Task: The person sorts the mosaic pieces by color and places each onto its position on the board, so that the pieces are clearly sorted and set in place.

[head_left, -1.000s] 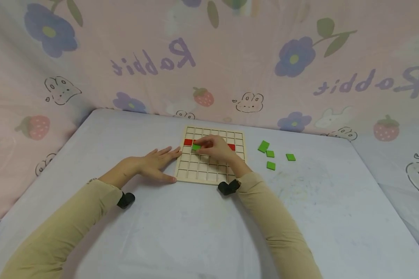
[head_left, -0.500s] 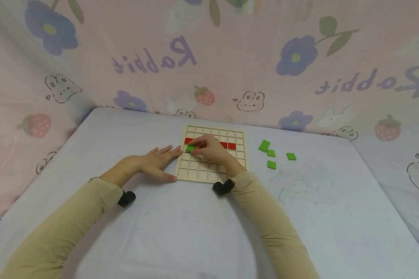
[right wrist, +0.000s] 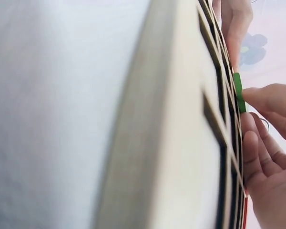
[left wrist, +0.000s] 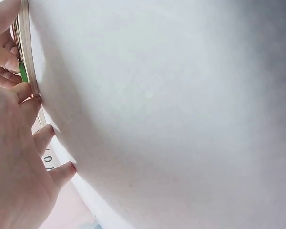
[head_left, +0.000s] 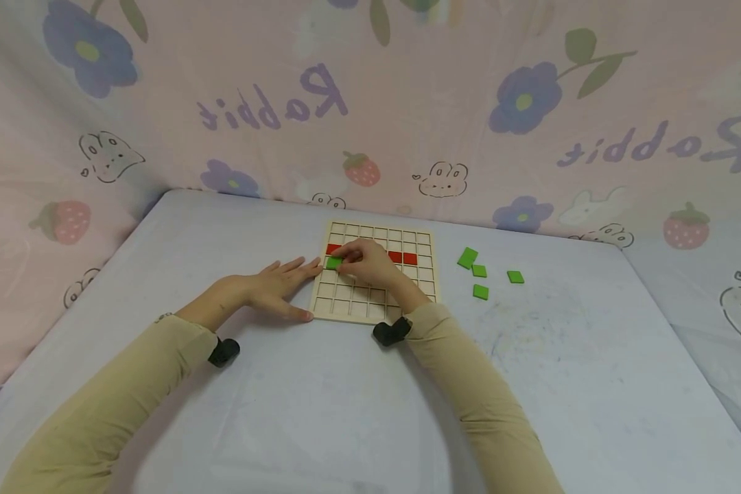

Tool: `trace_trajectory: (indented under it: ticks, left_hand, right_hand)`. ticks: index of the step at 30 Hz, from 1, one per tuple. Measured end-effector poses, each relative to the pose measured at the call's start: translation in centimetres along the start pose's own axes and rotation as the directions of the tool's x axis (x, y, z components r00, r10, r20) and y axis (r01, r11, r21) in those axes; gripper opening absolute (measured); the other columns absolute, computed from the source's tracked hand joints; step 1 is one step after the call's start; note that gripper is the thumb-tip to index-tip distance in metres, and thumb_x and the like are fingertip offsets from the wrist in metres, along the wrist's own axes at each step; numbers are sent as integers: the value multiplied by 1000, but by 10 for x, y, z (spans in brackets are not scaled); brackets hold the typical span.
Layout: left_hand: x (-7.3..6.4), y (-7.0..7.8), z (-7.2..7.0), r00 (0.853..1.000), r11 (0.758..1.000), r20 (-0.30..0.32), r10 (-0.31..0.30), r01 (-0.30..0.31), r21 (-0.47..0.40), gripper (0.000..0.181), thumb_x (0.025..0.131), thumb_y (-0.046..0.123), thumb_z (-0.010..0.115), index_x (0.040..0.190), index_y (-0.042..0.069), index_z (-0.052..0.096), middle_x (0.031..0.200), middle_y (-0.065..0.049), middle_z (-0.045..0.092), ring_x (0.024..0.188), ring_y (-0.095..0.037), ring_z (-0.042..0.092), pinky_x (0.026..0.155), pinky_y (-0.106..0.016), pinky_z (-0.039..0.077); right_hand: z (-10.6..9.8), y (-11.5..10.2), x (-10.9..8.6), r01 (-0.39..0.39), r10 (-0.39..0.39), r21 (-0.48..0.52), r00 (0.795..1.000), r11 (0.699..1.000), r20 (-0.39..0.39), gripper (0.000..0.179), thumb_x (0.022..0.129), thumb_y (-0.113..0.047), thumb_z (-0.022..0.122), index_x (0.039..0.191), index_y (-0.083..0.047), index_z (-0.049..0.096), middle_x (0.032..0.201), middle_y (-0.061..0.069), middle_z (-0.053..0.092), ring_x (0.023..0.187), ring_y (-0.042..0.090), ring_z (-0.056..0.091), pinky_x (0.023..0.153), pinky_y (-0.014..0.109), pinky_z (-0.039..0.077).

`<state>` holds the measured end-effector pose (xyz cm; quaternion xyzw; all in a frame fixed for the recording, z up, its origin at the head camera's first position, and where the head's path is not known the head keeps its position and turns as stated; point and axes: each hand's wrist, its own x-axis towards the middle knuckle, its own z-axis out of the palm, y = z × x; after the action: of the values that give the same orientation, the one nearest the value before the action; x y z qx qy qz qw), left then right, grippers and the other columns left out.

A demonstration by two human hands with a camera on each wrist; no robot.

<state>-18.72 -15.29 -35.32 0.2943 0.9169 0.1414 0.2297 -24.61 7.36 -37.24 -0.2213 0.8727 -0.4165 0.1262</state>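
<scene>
A wooden grid board point(head_left: 358, 312) lies on the table, with red square tiles point(head_left: 409, 259) along one row. My right hand point(head_left: 373, 264) is over the board and pinches a green square tile point(head_left: 333, 263) at its left side, just below the leftmost red tile point(head_left: 334, 249). In the right wrist view, the green tile point(right wrist: 239, 93) stands slightly proud of the grid, with fingertips against it. My left hand point(head_left: 274, 288) lies spread on the table, its fingertips and thumb at the board's left edge. The right hand hides the middle of the red row.
Right of the board lie several loose green tiles: two overlapping ones point(head_left: 467, 258), one close by point(head_left: 479, 271), one nearer point(head_left: 480, 292) and one farther right point(head_left: 515, 277). A printed cloth point(head_left: 395, 103) hangs behind the white table point(head_left: 321, 398).
My right hand has moved slightly left with the green tile, from the second column to the leftmost one, and lowered it there. The left hand has stayed in place.
</scene>
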Motion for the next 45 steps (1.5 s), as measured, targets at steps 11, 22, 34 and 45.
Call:
trace_trajectory:
  ticks: [11, 22, 34, 45]
  left_hand:
    - [0, 0, 0, 1000, 1000, -2, 2, -2, 0, 93, 88, 52, 59, 155, 8, 11, 162, -13, 3, 148, -38, 0, 114, -65, 2]
    - [0, 0, 0, 1000, 1000, -2, 3, -3, 2, 93, 88, 51, 59, 155, 7, 10, 162, -13, 2, 148, -37, -2, 114, -64, 2]
    - [-1, 2, 0, 1000, 1000, -10, 10, -9, 5, 94, 88, 52, 59, 155, 8, 10, 162, -13, 2, 148, -37, -1, 114, -64, 1]
    - [1, -1, 3, 1000, 1000, -11, 8, -8, 8, 95, 87, 53, 58, 155, 8, 9, 162, -12, 2, 148, -36, -2, 114, -64, 2]
  right_hand:
    - [3, -1, 1, -10, 10, -19, 1000, 1000, -23, 24, 87, -13, 69, 111, -11, 72, 111, 5, 66, 99, 18, 60, 84, 28, 49]
    - [6, -6, 0, 4, -5, -25, 999, 1000, -49, 24, 88, -10, 68, 111, -8, 71, 113, 7, 65, 100, 20, 60, 84, 29, 49]
    - [2, -1, -4, 0, 1, 12, 998, 1000, -56, 26, 87, -13, 69, 112, -11, 71, 109, 5, 64, 94, 17, 59, 78, 25, 48]
    - [-6, 0, -15, 28, -25, 45, 997, 999, -66, 26, 87, -15, 69, 113, -9, 71, 103, 4, 65, 88, 14, 57, 76, 25, 45]
